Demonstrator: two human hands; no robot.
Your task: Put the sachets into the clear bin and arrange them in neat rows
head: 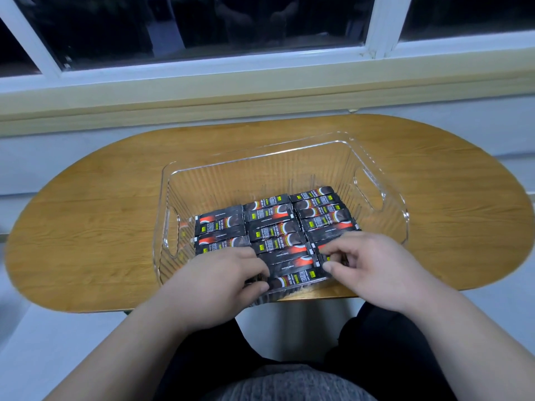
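**Desk:** Where are the sachets on your feed?

**Operator:** Every one I can see is inside the bin (pixel 388 204). It's a clear ribbed plastic bin with a cut-out handle at each end. It stands on the oval wooden table (pixel 86 204) below a white window frame (pixel 379 24). The sachets (pixel 272 227) lie flat on the bin's floor in three columns side by side, with their long edges touching. They fill the near part, and the columns stop short of the far wall.

**Desk:** Any print you can read?

**Operator:** Each packet is black with a red-orange glow, a white arc and a small yellow-green tag. Bold white characters run along each one, but they're too blurred for me to read. I can't give you a brand. Some packets have the arc toward the left and others toward the right.

**Desk:** And the hands?

**Operator:** I see both reaching in over the near wall. The left hand (pixel 220 273) has its thumb and fingers curled on the left end of the nearest sachet (pixel 292 277), which is in the middle column. The right hand (pixel 373 267) is just beside that packet's other end. Its fingers are bent down and its thumb is drawn in, pinching the near packets of the right column. The two hands are apart, with that one packet between them.
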